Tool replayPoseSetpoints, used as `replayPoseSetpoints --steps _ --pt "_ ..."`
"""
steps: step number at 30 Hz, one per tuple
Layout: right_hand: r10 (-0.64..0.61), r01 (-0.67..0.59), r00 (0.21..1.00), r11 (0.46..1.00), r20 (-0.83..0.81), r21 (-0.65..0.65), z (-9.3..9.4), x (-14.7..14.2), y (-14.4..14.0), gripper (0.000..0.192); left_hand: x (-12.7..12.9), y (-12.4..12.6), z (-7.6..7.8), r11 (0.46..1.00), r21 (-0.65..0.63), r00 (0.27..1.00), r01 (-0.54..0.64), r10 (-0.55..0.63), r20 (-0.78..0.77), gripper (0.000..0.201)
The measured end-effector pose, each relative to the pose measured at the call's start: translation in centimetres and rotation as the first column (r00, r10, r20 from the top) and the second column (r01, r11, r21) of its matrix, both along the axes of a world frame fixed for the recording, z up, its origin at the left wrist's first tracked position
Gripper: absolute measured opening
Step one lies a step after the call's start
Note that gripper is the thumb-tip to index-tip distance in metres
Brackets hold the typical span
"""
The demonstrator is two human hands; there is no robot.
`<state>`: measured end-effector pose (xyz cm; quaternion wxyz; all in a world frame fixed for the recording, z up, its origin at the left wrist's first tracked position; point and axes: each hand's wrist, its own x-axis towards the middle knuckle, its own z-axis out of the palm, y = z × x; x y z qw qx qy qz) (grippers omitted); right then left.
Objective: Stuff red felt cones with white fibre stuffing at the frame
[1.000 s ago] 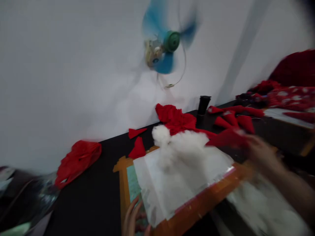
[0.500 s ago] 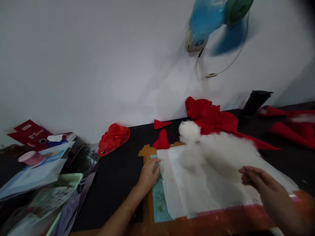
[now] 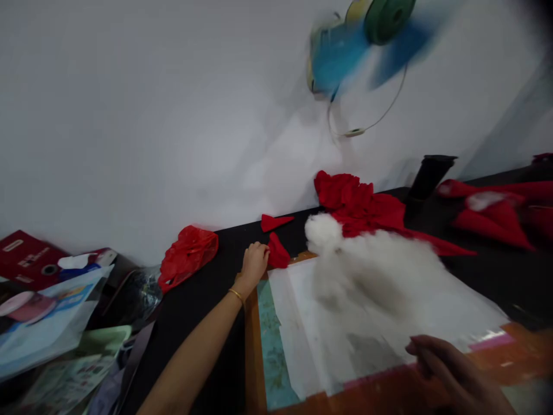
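Left hand at a small red fabric piece on a crowded black surface.
The black surface (image 3: 203, 300) meets the white wall at its far edge; bare room lies between the red plastic bag (image 3: 186, 255) and the taped board (image 3: 268, 346) bearing white stuffing (image 3: 371, 271). Writing on the red packet (image 3: 26, 259) is too blurred to read. The left hand (image 3: 254, 262), arm outstretched, touches the red fabric piece (image 3: 277, 253), fingers curled; whether they pinch it is unclear. The right hand (image 3: 453, 374) rests loosely curled at the board's near edge.
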<state>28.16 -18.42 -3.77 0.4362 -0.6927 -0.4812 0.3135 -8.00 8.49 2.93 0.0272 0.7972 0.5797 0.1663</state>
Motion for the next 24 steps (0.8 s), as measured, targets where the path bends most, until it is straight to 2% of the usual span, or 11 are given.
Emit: replayPoseSetpoints --steps 5,8,10,12,14,16,18,21,22,24 --pt "0.126 -0.127 0.992 0.989 0.011 0.077 3.1 -5.2 3.2 0.029 -1.0 -1.3 3.6 0.992 0.105 0.996 0.066 -0.071 0.051 0.026" --pt "0.18 -0.194 0.978 0.97 0.103 0.147 4.2 -7.6 4.2 0.025 -2.4 -3.1 4.3 0.989 0.128 0.99 0.071 -0.086 0.113 0.023" --pt "0.158 -0.198 0.969 0.957 0.191 0.21 4.5 -8.0 4.6 0.023 -3.6 -5.3 3.9 0.988 0.151 0.984 0.044 -0.07 0.167 0.025" --pt "0.107 -0.175 0.957 0.953 0.269 0.245 4.5 -7.7 5.0 0.022 -4.7 -8.3 2.7 0.99 0.129 0.977 0.061 -0.085 0.196 0.021" --pt "0.091 -0.18 0.938 0.952 0.334 0.248 4.3 -7.2 5.8 0.022 -5.6 -11.7 1.0 0.993 0.033 0.953 0.114 -0.119 0.279 0.019" --pt "0.121 -0.241 0.9 0.939 0.419 0.246 3.8 -7.2 7.3 0.022 -6.1 -14.7 -0.6 0.993 -0.065 0.933 0.095 -0.066 0.353 0.019" --pt "0.163 -0.345 0.822 0.905 0.545 0.249 3.4 -7.8 9.3 0.027 -6.1 -16.9 -1.5 0.99 -0.128 0.923 0.057 -0.004 0.384 0.02" --pt "0.226 -0.498 0.632 0.852 0.741 0.164 3.1 -9.7 12.5 0.039 -5.6 -18.6 -1.3 0.995 -0.099 0.923 -0.012 0.049 0.383 0.023" --pt "0.25 -0.527 0.574 0.841 0.78 0.118 3.2 -10.3 13.3 0.037 -5.2 -18.9 -1.0 0.997 -0.074 0.918 -0.029 0.056 0.393 0.025" --pt "0.272 -0.547 0.519 0.834 0.81 0.07 3.6 -11.5 14.2 0.023 -4.0 -19.1 -0.4 0.997 -0.062 0.889 -0.034 0.058 0.455 0.026"
